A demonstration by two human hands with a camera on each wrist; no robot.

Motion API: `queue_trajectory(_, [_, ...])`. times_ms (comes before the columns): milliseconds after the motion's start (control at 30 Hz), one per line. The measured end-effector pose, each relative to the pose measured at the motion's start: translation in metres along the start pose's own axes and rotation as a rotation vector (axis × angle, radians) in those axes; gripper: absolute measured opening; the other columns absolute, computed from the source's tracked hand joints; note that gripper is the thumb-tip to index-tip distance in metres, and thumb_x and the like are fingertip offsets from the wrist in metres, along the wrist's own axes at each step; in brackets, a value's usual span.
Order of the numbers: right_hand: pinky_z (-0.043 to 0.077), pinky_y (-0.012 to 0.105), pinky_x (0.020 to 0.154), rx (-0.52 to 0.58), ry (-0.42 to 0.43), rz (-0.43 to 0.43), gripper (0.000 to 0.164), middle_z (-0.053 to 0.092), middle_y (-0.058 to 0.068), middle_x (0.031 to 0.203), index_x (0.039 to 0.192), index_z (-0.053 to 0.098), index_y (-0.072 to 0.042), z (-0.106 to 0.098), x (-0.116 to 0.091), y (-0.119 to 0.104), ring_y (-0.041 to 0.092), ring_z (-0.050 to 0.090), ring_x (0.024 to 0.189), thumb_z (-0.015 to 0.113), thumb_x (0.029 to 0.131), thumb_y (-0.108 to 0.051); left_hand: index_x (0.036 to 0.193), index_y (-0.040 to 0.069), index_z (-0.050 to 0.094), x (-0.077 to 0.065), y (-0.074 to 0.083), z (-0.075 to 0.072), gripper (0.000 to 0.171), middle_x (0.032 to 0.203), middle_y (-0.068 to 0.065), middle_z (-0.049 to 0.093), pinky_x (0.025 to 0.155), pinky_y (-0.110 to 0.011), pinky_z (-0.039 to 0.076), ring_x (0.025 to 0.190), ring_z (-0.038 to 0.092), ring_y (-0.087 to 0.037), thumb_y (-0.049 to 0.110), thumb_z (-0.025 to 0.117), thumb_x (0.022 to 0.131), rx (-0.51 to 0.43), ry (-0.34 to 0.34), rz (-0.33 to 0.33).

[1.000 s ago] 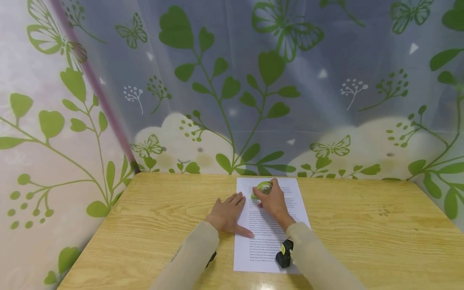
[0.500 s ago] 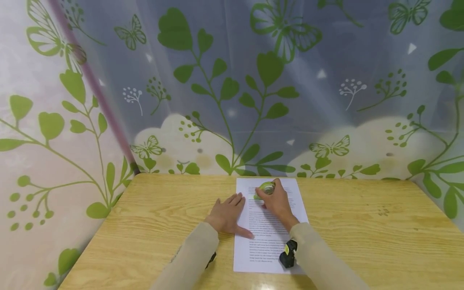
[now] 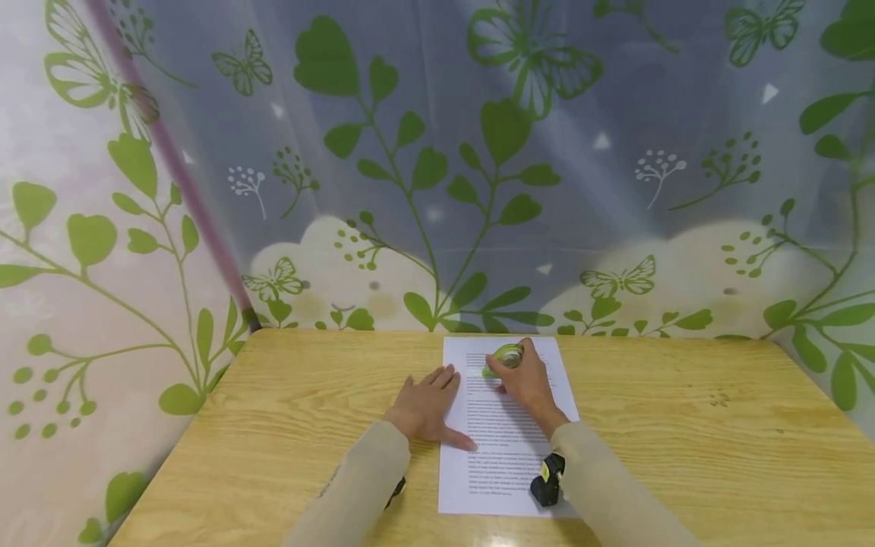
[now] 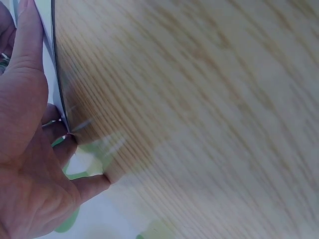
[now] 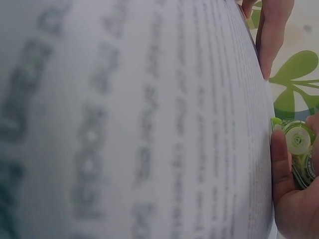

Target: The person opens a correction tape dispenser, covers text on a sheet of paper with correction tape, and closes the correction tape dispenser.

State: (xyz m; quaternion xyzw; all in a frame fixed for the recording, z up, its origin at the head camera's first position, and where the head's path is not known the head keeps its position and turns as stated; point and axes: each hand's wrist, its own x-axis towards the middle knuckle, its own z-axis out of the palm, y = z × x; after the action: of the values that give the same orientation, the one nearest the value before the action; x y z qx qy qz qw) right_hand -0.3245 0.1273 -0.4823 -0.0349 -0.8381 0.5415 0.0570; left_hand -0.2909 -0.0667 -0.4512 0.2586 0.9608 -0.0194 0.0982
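Observation:
A sheet of printed paper [image 3: 506, 463] lies on the wooden table. Near its top, my right hand [image 3: 529, 386] grips a green correction tape dispenser [image 3: 507, 355], its tip down at the upper lines of text. The right wrist view shows the dispenser's clear casing and round reel [image 5: 299, 139] beside the thumb. My left hand [image 3: 425, 404] rests spread over the paper's left edge, with the thumb on the sheet and the other fingers partly on the table. In the left wrist view the fingers [image 4: 92, 188] are straight and hold nothing.
The wooden table [image 3: 328, 380] extends to both sides of the paper. Behind it hangs a curtain [image 3: 437, 190] with green leaves and butterflies, close to the table's back edge. A black wrist camera [image 3: 547, 480] sits at the right cuff, over the paper.
My right hand has slid slightly to the right along the upper text with the correction tape dispenser. The left hand stays in place on the paper's edge. The head view has shifted a little.

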Motion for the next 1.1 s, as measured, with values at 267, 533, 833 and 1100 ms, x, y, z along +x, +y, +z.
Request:
queue_trajectory(267, [0.053,0.029,0.056,-0.03,0.029,-0.002,0.044,0.063,0.015,0.09,0.107,0.042,-0.006,-0.003,-0.002,0.001,0.017,0.062,0.048,0.072,0.086,-0.029,0.152,0.009,0.023,0.0,0.0,0.001,0.12,0.157,-0.007,0.019,0.104,-0.059,0.027,0.143,0.019,-0.022,0.084,0.056,0.065,0.004,0.001,0.005])
queue_trajectory(533, [0.053,0.03,0.056,-0.023,0.028,0.001,0.044,0.064,0.015,0.091,0.108,0.043,-0.006,-0.007,-0.003,0.002,0.018,0.063,0.049,0.072,0.086,-0.03,0.153,0.01,0.022,0.0,0.0,0.0,0.12,0.158,-0.006,0.018,0.105,-0.058,0.026,0.143,0.017,-0.021,0.085,0.055,0.065,0.011,-0.013,-0.005])
queue_trajectory(833, [0.053,0.03,0.055,-0.018,0.029,0.008,0.043,0.064,0.015,0.093,0.107,0.042,-0.006,-0.011,-0.003,0.003,0.018,0.063,0.05,0.072,0.086,-0.029,0.153,0.01,0.022,0.001,-0.001,0.001,0.12,0.158,-0.006,0.018,0.105,-0.058,0.025,0.143,0.017,-0.021,0.084,0.056,0.065,-0.001,-0.013,-0.003])
queue_trajectory(1100, [0.054,0.03,0.055,-0.002,0.026,0.019,0.043,0.062,0.017,0.095,0.107,0.042,-0.005,-0.015,-0.003,0.003,0.019,0.064,0.051,0.072,0.087,-0.028,0.153,0.01,0.022,0.0,-0.001,0.001,0.119,0.158,-0.006,0.018,0.105,-0.058,0.026,0.143,0.017,-0.021,0.084,0.057,0.065,-0.017,-0.006,-0.003])
